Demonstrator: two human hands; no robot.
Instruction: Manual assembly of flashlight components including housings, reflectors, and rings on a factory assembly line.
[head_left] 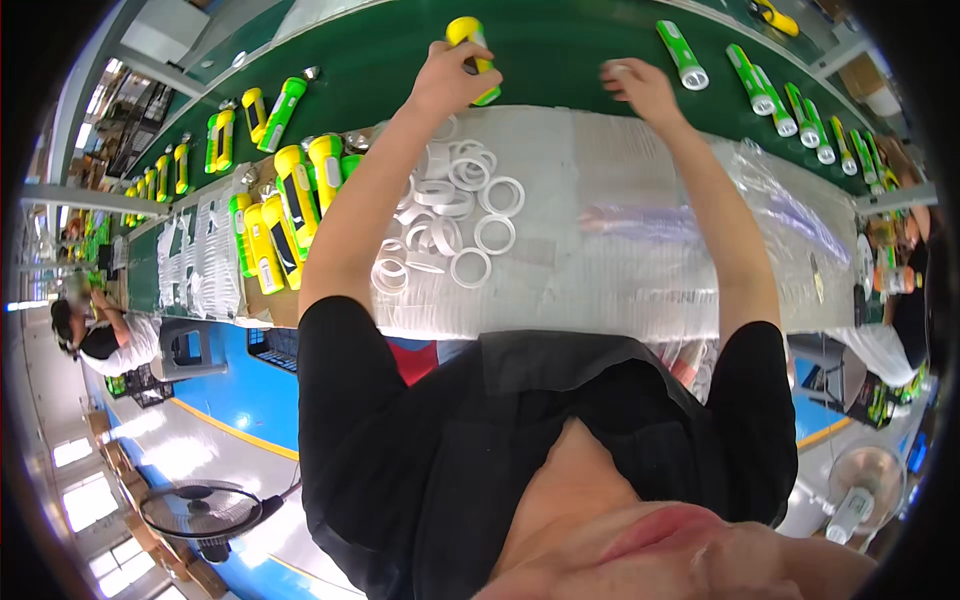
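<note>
At the frame's upper middle, the left hand [455, 76] grips a yellow-and-green flashlight [466, 30] around its body; it looks light, stiff and smooth, best held mid-barrel. Upper right of centre, the right hand [645, 90] is half curled; whether around anything, I cannot tell.

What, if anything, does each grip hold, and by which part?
Left grip: a torch, by its middle. Right grip: cannot tell if it holds anything.
</note>
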